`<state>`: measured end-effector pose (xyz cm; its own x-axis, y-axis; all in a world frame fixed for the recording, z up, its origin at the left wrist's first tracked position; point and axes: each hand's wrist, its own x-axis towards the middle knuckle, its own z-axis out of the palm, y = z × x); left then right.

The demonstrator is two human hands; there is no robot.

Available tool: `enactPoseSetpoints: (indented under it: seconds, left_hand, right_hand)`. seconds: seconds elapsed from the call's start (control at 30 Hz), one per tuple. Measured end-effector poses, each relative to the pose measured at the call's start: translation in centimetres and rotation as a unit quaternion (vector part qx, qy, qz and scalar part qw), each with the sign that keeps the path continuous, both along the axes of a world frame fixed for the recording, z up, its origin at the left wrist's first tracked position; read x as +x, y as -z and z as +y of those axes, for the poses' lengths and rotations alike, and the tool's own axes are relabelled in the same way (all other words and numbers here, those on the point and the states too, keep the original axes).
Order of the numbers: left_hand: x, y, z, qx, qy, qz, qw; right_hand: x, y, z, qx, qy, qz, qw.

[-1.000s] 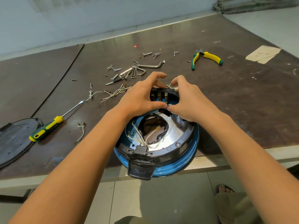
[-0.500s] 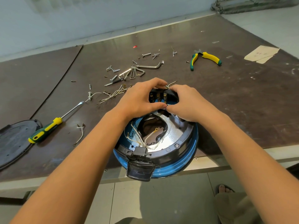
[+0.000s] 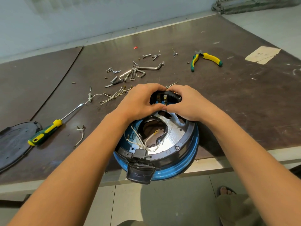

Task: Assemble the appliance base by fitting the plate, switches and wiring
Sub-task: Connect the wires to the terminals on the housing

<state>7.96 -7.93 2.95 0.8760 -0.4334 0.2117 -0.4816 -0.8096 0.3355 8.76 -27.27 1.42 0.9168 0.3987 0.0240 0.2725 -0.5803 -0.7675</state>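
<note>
Here, a round blue appliance base (image 3: 179, 168) overhangs the brown table (image 3: 244, 103) at its near edge.
Shiny metal plate (image 3: 174, 136) inside; at the far rim, left hand (image 3: 138, 101) and right hand (image 3: 189, 103) grip a black plastic switch block (image 3: 164, 97); steel hex keys (image 3: 146, 68) beyond.

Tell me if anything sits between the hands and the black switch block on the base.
Nothing visible does. The left hand and the right hand both grip the switch block at the far edge of the base. The loose white wires lie in the middle opening, nearer the person, out of the way.
</note>
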Motion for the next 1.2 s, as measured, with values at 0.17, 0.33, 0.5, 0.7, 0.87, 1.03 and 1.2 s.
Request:
enactPoseSetpoints:
  seconds: [0.17, 0.33, 0.5, 0.7, 0.87, 1.03, 1.2]
  left_hand:
    - [-0.19, -0.07, -0.17, 0.006, 0.006, -0.005, 1.000]
    - [-0.26, -0.09, -0.31, 0.028, 0.004, -0.012, 1.000]
    - [-0.31, -0.01, -0.55, 0.046, -0.001, -0.009, 0.999]
    - [-0.28, -0.08, -0.66, 0.043, -0.013, -0.010, 0.999]
    - [-0.17, 0.01, -0.79, 0.049, -0.019, -0.014, 0.999]
    - [0.06, 0.05, -0.56, 0.030, -0.016, -0.006, 0.999]
    - [0.04, -0.16, -0.37, -0.015, -0.025, 0.014, 0.999]
  right_hand:
    - [0.17, -0.37, -0.19, -0.008, 0.002, 0.003, 1.000]
    - [0.25, -0.57, -0.29, -0.001, -0.008, 0.011, 1.000]
    - [0.42, -0.60, -0.49, 0.013, -0.014, 0.033, 0.999]
    - [0.63, -0.54, -0.63, 0.022, -0.021, 0.042, 0.999]
    - [0.81, -0.49, -0.73, 0.027, -0.028, 0.039, 0.998]
    - [0.81, -0.27, -0.64, 0.025, -0.030, 0.048, 0.998]
    - [0.87, 0.10, -0.79, 0.027, -0.015, 0.045, 0.999]
